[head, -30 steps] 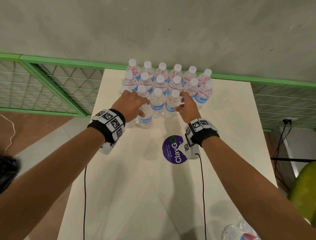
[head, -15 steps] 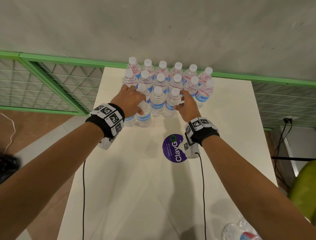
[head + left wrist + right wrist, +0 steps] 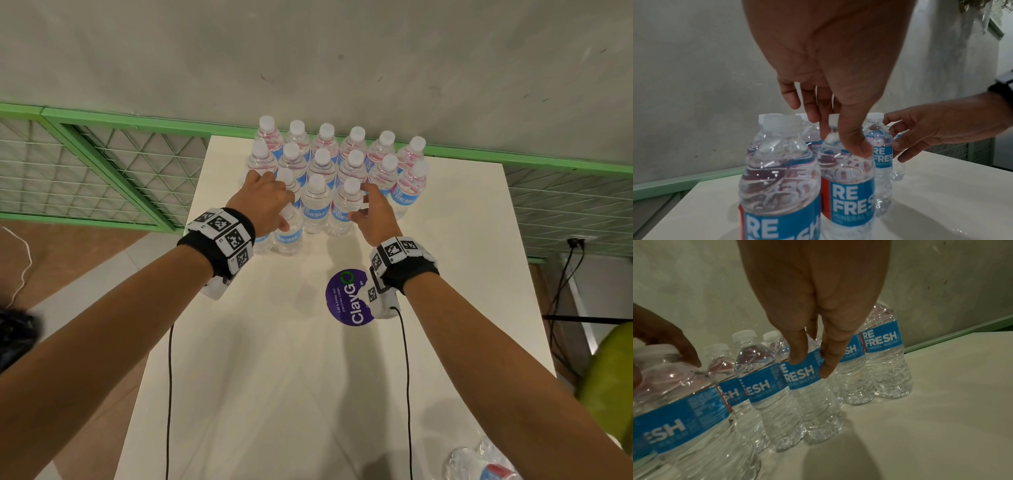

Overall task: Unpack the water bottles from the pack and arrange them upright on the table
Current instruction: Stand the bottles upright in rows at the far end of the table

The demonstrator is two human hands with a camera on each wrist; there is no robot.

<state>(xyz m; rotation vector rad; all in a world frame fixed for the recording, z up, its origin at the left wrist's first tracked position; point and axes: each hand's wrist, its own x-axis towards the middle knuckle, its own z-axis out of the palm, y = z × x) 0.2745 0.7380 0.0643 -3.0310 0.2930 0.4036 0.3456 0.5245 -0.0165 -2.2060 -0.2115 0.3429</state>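
One crumpled clear plastic bottle lies at the near right corner of the white desk, beside a yellow-green chair. Farther in, a round purple "ClayGo" sticker sits on the desk just behind the wrists. Both wrists carry black bands with black-and-white marker tiles. The left hand reaches over the near-left clear water bottle with blue "REFRESH" label; its fingers are loosely curved, the thumb tip touching the bottle's shoulder. The right hand has relaxed, slightly spread fingers touching the near-right bottle. The upright bottles stand in close rows at the far edge, against the grey wall and green rail.
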